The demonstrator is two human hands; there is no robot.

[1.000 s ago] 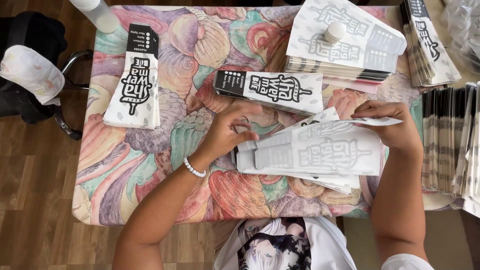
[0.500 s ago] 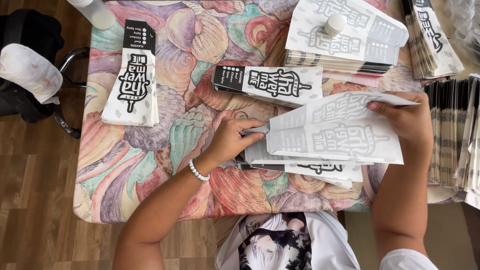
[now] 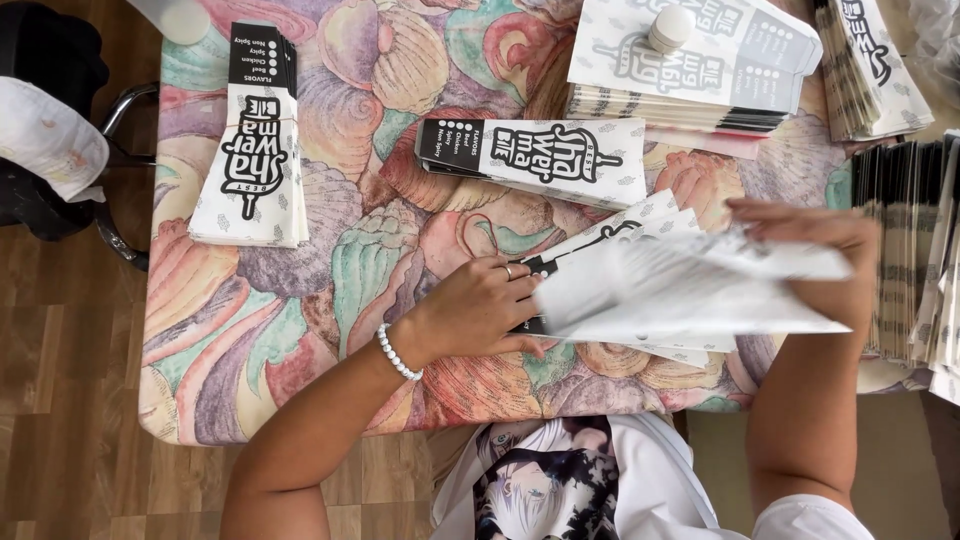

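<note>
Bare arms, white printed T-shirt

The person wears a white short-sleeved T-shirt (image 3: 600, 490) with a dark black-and-white illustrated print across the chest. A bracelet of small white beads (image 3: 398, 353) circles the left wrist, and a thin ring (image 3: 508, 270) sits on a finger of the left hand (image 3: 478, 310).

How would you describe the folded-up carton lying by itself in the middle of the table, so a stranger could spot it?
On the shell-patterned table, look at the middle, just beyond the left hand. The assembled carton lies there alone on its side. Unlike the flat carton stacks around it, it is folded into a long box shape.
</note>
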